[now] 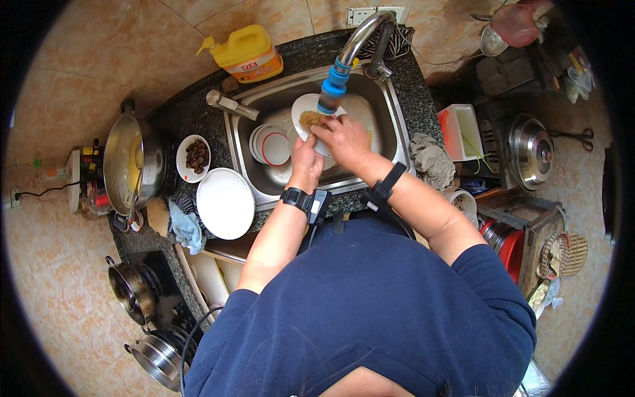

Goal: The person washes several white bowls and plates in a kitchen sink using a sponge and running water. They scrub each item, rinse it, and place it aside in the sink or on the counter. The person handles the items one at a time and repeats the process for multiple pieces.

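Note:
Over the stainless steel sink (238, 156), my left hand (306, 160) grips the lower edge of a white plate (302, 105). My right hand (347, 141) holds a brown scouring pad (311, 119) against the plate's face. Just above both hands hangs the blue spout end (333, 87) of the chrome faucet (367, 27); I cannot tell whether water runs from it. In the sink's left part sit white bowls (276, 149), one with a red rim. The plate and my hands hide part of the basin.
Left of the sink, a white plate (225, 203) lies on the granite counter beside a bowl of dark food (197, 156). A yellow detergent jug (253, 54) stands behind the sink. A crumpled cloth (431, 159) lies at its right edge. A large wok (121, 164) stands far left.

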A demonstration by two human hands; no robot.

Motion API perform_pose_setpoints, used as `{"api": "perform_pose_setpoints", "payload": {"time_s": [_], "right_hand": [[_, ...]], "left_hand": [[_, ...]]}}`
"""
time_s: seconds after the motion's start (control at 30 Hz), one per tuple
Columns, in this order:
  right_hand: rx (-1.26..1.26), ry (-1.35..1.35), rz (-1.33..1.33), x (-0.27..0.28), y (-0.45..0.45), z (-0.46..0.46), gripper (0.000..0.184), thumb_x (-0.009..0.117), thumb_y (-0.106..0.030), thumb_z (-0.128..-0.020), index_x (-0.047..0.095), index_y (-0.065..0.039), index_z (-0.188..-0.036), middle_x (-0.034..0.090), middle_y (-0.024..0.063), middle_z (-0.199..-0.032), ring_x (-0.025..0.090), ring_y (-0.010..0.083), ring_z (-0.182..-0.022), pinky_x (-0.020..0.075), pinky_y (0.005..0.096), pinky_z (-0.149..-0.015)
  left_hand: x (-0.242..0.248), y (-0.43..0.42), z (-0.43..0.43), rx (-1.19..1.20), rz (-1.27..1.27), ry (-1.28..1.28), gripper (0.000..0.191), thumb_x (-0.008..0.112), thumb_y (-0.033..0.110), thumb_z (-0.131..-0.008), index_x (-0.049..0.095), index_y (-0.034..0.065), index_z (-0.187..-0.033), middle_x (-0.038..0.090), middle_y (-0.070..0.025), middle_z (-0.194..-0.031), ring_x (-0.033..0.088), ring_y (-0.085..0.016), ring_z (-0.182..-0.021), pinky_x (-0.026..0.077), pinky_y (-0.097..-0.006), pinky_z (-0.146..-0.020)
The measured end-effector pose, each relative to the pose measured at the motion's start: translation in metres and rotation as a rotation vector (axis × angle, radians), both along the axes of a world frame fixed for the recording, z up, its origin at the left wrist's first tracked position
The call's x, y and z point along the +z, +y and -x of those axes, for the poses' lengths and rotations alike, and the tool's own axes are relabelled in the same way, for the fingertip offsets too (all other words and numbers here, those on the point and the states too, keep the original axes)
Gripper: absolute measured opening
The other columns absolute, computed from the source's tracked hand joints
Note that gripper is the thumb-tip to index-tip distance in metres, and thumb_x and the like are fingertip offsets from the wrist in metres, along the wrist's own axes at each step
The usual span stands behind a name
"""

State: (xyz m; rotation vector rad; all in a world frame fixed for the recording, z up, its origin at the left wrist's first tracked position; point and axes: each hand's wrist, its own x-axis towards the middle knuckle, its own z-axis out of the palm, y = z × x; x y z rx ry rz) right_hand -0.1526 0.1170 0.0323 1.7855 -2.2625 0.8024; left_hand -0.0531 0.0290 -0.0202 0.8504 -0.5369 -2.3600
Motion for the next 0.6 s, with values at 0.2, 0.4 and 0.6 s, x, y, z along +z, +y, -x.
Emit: {"api": "perform_pose_setpoints", "payload": {"time_s": [0.2, 0.4, 0.6], "right_hand": [[0.02, -0.101, -0.047, -0.005, 0.034, -0.023, 0.037, 0.062, -0.013, -0.08, 0.07, -0.019, -0.116, 0.063, 0.0049, -0.117, 0.06, 0.0296, -0.097, 0.0529, 0.0394, -0.076], [-0.07, -0.213, 0.01, -0.031, 0.052, 0.014, 0.042, 0.066, -0.005, -0.079, 0.069, -0.018, -0.119, 0.063, 0.011, -0.114, 0.059, 0.0341, -0.1, 0.0522, 0.0425, -0.086], [-0.25, -0.256, -0.036, -0.04, 0.037, 0.049, 0.034, 0.065, -0.009, -0.085, 0.07, -0.017, -0.118, 0.063, 0.0115, -0.116, 0.06, 0.0344, -0.102, 0.0523, 0.0422, -0.087]], "left_hand": [[0.002, -0.009, 0.001, 0.21, -0.089, -0.077, 0.029, 0.044, 0.008, -0.104, 0.044, 0.0005, -0.132, 0.057, -0.0136, -0.128, 0.058, -0.031, -0.116, 0.048, -0.0482, -0.103], [0.017, -0.011, -0.006, 0.245, -0.164, -0.039, 0.037, 0.037, 0.008, -0.106, 0.038, 0.004, -0.142, 0.047, -0.0177, -0.144, 0.048, -0.035, -0.132, 0.039, -0.0529, -0.113], [0.025, -0.001, -0.011, 0.221, -0.151, -0.057, 0.038, 0.036, 0.008, -0.106, 0.036, 0.005, -0.144, 0.044, -0.0168, -0.147, 0.046, -0.035, -0.135, 0.037, -0.0527, -0.115]]}}
